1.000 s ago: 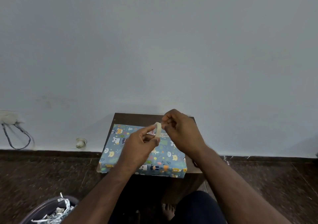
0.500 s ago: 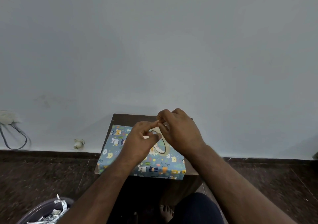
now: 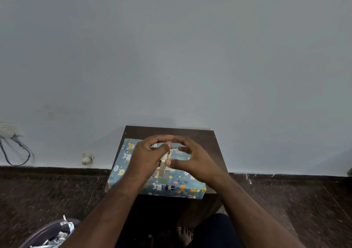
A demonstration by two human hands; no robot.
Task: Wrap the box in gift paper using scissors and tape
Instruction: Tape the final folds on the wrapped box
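Observation:
The box [image 3: 171,185], covered in blue gift paper printed with cartoon animals, lies on a small dark brown table [image 3: 202,133]. Both hands hover just above its top. My left hand [image 3: 146,158] curls its fingers round a pale tape roll [image 3: 163,166], which is seen edge-on between the hands. My right hand [image 3: 196,162] arches its fingers over the roll, fingertips meeting those of the left hand, and its thumb pinches the roll's right side. No scissors are in view.
A dark bin [image 3: 47,236] with paper scraps stands on the floor at the bottom left. A wall socket with hanging cables [image 3: 11,143] and a small white fitting [image 3: 87,159] are on the left wall. My bare foot [image 3: 184,236] is under the table.
Both hands have stayed together over the box. The roll has turned from face-on to edge-on, and my right fingers have spread from a tight pinch into an arch.

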